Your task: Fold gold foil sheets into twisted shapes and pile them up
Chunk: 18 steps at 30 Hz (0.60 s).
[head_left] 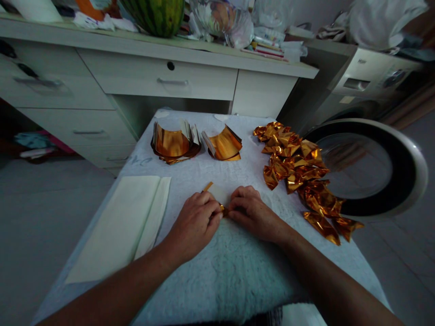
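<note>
Between my hands, over the middle of the cloth-covered table, is a small foil sheet (219,192) with a pale face and a gold edge. My left hand (200,219) is closed on its left side, thumb and fingers pressed together. The fingers of my right hand (249,210) pinch its right side. Two curved stacks of gold foil sheets, a larger one (172,144) and a smaller one (226,144), lie beyond my hands. To the right is a pile of folded gold foil pieces (292,158).
Pale paper sheets (115,226) lie on the table's left side. Behind stands a white desk (197,56) with drawers, bearing a watermelon (156,16) and a glass bowl (220,20). A washing machine's open round door (416,167) borders the table at right.
</note>
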Tool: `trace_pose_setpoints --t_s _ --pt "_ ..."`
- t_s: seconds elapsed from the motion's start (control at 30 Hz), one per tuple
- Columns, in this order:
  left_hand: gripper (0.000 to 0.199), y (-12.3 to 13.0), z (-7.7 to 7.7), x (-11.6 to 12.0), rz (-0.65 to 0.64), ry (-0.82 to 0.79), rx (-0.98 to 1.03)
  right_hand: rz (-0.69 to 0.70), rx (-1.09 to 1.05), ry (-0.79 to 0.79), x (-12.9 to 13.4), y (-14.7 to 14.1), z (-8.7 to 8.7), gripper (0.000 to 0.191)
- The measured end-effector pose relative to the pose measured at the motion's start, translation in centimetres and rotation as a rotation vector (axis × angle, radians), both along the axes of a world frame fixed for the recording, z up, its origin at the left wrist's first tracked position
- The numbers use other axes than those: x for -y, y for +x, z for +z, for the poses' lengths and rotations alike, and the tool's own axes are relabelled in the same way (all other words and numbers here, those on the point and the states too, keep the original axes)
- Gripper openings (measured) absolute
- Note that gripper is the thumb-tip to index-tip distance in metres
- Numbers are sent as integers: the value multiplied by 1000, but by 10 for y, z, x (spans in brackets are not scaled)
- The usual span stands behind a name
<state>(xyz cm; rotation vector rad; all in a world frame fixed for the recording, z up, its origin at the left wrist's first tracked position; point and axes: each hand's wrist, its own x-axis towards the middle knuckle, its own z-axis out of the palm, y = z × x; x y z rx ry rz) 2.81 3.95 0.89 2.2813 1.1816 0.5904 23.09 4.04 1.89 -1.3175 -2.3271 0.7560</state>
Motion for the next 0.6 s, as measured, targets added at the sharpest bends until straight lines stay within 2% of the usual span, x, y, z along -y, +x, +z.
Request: trace_pose_setpoints --t_s 0.2,0.6 --pt "12 0 -7 2 59 43 12 -71 44 46 2 -4 -3 10" --pt "12 3 -2 4 98 103 -125 -150 84 27 3 -9 -2 13"
